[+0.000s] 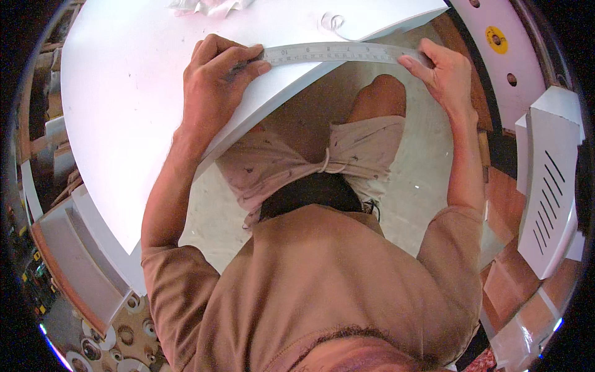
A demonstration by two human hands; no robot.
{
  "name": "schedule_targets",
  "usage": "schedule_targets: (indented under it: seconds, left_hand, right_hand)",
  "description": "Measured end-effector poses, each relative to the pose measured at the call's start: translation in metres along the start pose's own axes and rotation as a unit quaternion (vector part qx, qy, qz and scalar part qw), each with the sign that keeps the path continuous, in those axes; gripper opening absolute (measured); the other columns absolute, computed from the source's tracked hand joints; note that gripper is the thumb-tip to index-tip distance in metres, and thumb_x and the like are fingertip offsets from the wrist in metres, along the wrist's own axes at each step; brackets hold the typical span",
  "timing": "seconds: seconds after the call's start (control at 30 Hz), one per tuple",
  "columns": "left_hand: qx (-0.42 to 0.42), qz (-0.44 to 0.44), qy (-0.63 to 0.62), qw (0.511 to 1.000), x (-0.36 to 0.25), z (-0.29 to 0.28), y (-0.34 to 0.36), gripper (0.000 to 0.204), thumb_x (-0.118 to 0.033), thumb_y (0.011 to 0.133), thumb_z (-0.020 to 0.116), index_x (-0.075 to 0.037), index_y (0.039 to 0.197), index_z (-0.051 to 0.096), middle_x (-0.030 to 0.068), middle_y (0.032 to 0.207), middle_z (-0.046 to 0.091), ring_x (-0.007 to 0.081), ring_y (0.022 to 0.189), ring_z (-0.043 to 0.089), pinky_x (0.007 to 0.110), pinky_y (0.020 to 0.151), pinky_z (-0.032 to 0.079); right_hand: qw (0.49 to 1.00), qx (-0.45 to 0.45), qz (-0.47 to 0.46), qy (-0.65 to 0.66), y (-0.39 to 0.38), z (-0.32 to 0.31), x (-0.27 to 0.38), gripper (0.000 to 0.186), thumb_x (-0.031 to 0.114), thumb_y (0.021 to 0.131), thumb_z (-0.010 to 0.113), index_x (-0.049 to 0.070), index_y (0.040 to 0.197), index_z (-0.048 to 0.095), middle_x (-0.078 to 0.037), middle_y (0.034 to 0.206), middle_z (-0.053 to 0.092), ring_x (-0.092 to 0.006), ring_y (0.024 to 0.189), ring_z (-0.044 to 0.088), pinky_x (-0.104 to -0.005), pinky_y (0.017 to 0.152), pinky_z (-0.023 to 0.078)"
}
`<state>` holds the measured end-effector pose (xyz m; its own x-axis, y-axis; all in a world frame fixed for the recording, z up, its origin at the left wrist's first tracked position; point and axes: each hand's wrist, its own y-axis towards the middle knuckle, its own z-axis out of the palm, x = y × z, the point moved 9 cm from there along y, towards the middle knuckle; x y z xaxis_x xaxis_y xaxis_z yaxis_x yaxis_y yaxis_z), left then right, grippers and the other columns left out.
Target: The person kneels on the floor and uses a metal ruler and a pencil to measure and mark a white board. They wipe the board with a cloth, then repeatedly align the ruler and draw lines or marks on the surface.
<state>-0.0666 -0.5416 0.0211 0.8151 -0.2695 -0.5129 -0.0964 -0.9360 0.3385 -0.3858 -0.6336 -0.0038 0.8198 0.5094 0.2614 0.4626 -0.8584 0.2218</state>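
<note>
A metal ruler (328, 53) with printed markings stretches between my two hands, slightly bowed. My left hand (223, 62) pinches its left end between thumb and fingers, above the white board (124, 124). At the other end, my right hand (441, 69) grips the ruler with thumb and fingers, out past the board's slanting edge. The ruler crosses that edge; whether it touches the board I cannot tell. A thin curled white strip (333, 23) lies on the board just beyond the ruler.
Crumpled white material (211, 6) rests at the board's far side. On the right stand a white slotted panel (548, 192) and a pale panel with holes (496, 62). Ring-shaped parts (127, 335) lie at lower left, beside a brown-edged grey panel (77, 266).
</note>
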Motion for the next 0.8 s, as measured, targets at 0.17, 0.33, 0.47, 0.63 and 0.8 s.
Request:
schedule_targets:
  seconds: [0.17,0.33,0.47,0.63,0.8]
  left_hand:
    - [-0.001,0.034,0.002,0.999,-0.009,-0.001,0.000,0.024,-0.017,0.084,0.082,-0.011,0.107,0.081,0.0052,0.098,0.066,0.0200,0.095,0.061,0.035,0.081,0.055]
    - [0.032,0.090,-0.010,0.995,-0.031,0.015,0.006,0.024,-0.018,0.087,0.079,-0.009,0.109,0.080,0.0066,0.098,0.064,0.0229,0.094,0.059,0.037,0.083,0.052]
    - [0.032,0.091,-0.002,0.995,-0.037,0.025,0.023,0.024,-0.017,0.086,0.078,-0.009,0.109,0.079,0.0067,0.096,0.064,0.0243,0.092,0.058,0.038,0.082,0.051]
    - [0.028,0.069,-0.003,0.997,-0.040,0.026,0.024,0.025,-0.014,0.083,0.080,-0.010,0.107,0.080,0.0056,0.093,0.063,0.0234,0.088,0.057,0.036,0.076,0.050]
    - [0.025,0.045,0.009,0.999,-0.041,0.030,0.023,0.028,-0.009,0.078,0.083,-0.010,0.105,0.080,0.0038,0.091,0.063,0.0223,0.084,0.054,0.034,0.071,0.049]
  right_hand:
    - [1.000,0.010,0.000,0.014,-0.019,-0.002,-0.002,0.062,0.065,0.084,0.071,0.007,0.072,0.054,-0.013,0.063,0.053,-0.0351,0.060,0.058,-0.0449,0.056,0.044]
    - [0.998,-0.021,0.046,0.026,-0.035,-0.021,-0.021,0.063,0.065,0.084,0.072,0.007,0.071,0.052,-0.012,0.061,0.050,-0.0320,0.058,0.055,-0.0435,0.055,0.043]
    - [0.999,-0.017,0.049,0.001,-0.039,-0.023,-0.036,0.064,0.066,0.083,0.072,0.006,0.070,0.050,-0.012,0.061,0.049,-0.0312,0.057,0.054,-0.0424,0.054,0.042]
    - [0.999,-0.011,0.039,0.004,-0.036,-0.021,-0.040,0.066,0.067,0.081,0.073,0.007,0.069,0.049,-0.011,0.061,0.048,-0.0315,0.057,0.051,-0.0424,0.053,0.041]
    - [0.999,0.024,0.027,0.012,-0.024,-0.017,-0.040,0.069,0.070,0.078,0.073,0.006,0.069,0.048,-0.011,0.062,0.047,-0.0321,0.056,0.051,-0.0426,0.053,0.041]
